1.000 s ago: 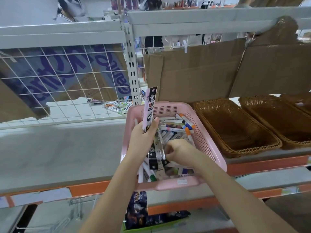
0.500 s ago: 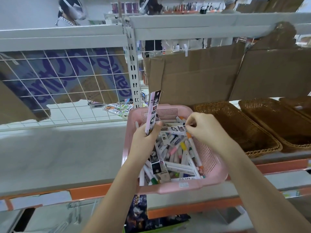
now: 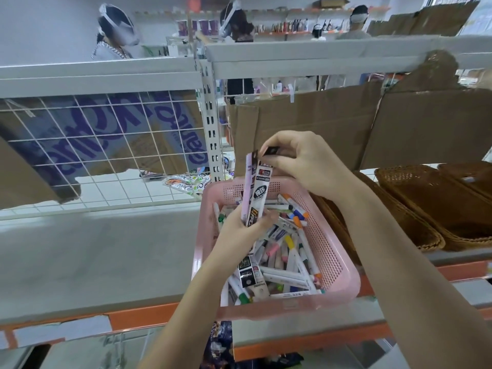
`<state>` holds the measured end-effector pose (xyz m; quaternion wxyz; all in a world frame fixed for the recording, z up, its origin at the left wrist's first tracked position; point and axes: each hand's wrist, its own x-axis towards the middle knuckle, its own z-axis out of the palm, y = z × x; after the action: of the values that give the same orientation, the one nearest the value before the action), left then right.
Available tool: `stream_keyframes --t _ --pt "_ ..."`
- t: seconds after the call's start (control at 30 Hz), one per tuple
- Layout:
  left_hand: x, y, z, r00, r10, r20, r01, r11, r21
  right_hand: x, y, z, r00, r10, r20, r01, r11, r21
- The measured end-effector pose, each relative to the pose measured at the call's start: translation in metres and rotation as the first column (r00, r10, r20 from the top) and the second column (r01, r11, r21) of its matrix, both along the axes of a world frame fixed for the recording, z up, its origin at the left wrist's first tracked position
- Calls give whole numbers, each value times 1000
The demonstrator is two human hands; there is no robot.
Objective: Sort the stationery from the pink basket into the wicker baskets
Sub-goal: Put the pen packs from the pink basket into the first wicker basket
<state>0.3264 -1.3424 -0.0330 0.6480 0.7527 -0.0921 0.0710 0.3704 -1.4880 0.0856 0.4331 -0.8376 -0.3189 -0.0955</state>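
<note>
On a grey shelf (image 3: 93, 257), empty wicker baskets (image 3: 415, 209) sit right of a pink basket (image 3: 338, 265) full of markers (image 3: 287, 249), above which the left hand (image 3: 239, 230) grips upright refill packets (image 3: 255, 193) while the right hand (image 3: 306, 161) pinches their top end.

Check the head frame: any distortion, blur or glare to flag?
Head view: strong wide-angle bowing, shelf rails curve; lighting soft and even, no hard shadows or glare; left hand and right hand, gripping the packets over the pink basket, are fairly sharp, packet print partly legible; background people are soft; wicker baskets at the right edge look stretched.
</note>
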Motion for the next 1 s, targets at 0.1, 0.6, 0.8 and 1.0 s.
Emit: stream_keyframes --t 0.1,0.6,0.8,1.0 --pt "2 1 0 999 35 6 -35 999 20 2 13 2 1000 27 -4 -27 1000 4" --pt "11 9 -6 949 313 -35 -315 943 -108 17 5 -81 981 -189 51 196 927 -320" --pt "12 6 -9 915 402 -31 -402 916 5 10 -9 -130 979 -173 112 204 747 -633" --pt "18 1 -8 881 473 9 -473 880 49 2 -24 -124 985 -112 129 170 678 -715"
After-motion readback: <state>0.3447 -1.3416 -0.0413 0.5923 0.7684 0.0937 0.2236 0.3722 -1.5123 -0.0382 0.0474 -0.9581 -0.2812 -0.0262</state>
